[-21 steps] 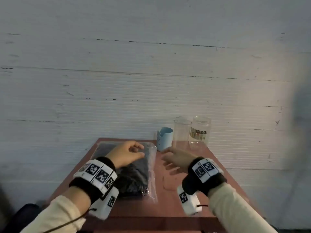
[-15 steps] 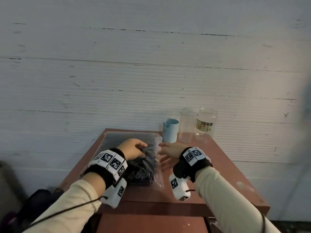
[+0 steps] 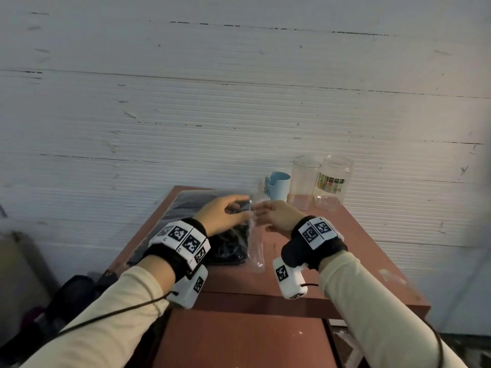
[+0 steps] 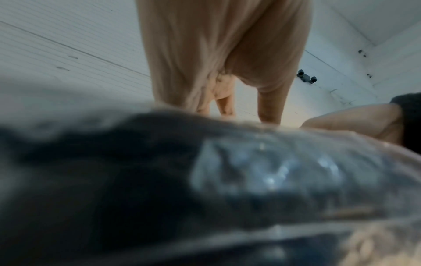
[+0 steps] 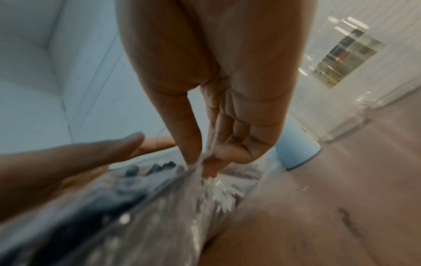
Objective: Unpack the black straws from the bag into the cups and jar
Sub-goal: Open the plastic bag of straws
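Observation:
A clear plastic bag [image 3: 231,245] full of black straws lies on the left half of a red-brown table [image 3: 358,248]. My left hand [image 3: 248,207] rests on top of the bag near its right edge, fingers stretched forward; their tips are hidden behind the bag's bulge [image 4: 159,180] in the left wrist view. My right hand [image 3: 259,209] pinches the bag's loose clear edge between thumb and fingers [image 5: 218,154]. At the table's far edge stand a light blue cup [image 3: 277,185], a clear cup [image 3: 304,184] and a clear labelled jar [image 3: 333,181], with no straws seen in them.
A white ribbed wall [image 3: 239,102] rises right behind the table. A lower red-brown surface [image 3: 239,341] sits in front of the table. Dark bags or clothes [image 3: 66,301] lie on the floor at the left.
Both hands have moved forward to the bag's far right edge. The right hand, earlier spread on the table beside the bag, now pinches the plastic. The head view has tilted down.

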`<action>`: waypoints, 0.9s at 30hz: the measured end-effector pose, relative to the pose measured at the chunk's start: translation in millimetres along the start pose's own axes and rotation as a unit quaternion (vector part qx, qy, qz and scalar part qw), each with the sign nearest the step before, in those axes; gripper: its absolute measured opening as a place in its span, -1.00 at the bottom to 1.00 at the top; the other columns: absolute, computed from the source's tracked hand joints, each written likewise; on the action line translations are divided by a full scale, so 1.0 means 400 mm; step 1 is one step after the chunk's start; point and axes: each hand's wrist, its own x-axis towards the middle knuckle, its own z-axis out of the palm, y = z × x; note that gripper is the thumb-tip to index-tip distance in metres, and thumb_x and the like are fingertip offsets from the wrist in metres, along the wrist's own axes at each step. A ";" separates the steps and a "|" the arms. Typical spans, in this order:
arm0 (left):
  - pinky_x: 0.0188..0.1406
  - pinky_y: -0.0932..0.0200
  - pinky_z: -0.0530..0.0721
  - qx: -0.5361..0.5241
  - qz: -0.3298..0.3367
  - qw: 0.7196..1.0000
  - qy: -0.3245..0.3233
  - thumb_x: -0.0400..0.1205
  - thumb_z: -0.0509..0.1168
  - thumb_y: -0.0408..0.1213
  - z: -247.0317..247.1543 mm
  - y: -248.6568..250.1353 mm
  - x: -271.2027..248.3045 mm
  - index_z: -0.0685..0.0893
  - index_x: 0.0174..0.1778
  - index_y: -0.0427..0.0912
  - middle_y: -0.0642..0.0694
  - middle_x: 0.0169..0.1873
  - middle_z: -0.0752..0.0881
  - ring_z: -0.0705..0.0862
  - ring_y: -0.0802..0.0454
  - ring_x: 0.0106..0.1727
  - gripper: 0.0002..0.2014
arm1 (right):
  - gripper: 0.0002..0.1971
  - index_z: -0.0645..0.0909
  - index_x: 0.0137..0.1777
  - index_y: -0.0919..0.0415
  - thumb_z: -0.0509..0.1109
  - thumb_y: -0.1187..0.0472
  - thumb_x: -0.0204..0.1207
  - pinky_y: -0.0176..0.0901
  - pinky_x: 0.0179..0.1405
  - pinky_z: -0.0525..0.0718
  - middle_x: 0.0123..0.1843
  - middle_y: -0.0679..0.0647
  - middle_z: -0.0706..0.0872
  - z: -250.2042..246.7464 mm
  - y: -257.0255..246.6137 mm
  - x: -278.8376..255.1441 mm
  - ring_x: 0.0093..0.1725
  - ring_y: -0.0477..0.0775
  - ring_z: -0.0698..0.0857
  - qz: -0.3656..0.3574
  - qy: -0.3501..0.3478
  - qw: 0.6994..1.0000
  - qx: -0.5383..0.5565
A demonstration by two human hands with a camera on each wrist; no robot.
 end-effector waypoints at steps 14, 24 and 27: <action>-0.27 0.49 0.66 -0.091 0.039 0.986 0.136 0.61 0.36 -0.48 -0.039 -0.003 -0.001 0.80 0.02 -0.08 0.05 -0.14 0.79 0.72 0.18 -0.15 -0.78 | -0.64 0.51 0.41 -0.05 0.30 0.24 0.65 -0.02 0.08 0.59 0.18 -0.03 0.67 0.022 0.032 -0.069 0.07 -0.01 0.65 -0.091 0.007 0.990 0.104; 0.28 -0.09 0.67 -0.238 0.025 0.955 0.174 0.49 0.49 -0.17 -0.081 -0.030 0.008 0.82 -0.01 0.26 0.15 0.00 0.83 0.81 0.06 0.07 -0.78 | -0.44 0.29 0.52 -0.22 0.33 0.29 0.65 0.15 0.01 0.74 0.09 0.36 0.72 0.090 0.018 -0.040 -0.04 0.29 0.72 -0.050 -0.077 0.958 0.273; 0.32 -0.08 0.63 -0.237 0.022 0.957 0.168 0.48 0.50 -0.14 -0.083 -0.038 0.001 0.80 0.02 0.29 0.18 0.00 0.83 0.79 0.12 0.11 -0.75 | -0.62 0.50 0.32 0.08 0.28 0.49 0.61 -0.06 -0.21 0.80 -0.05 0.38 0.70 0.086 -0.001 -0.034 -0.24 0.19 0.73 -0.090 -0.021 0.955 0.281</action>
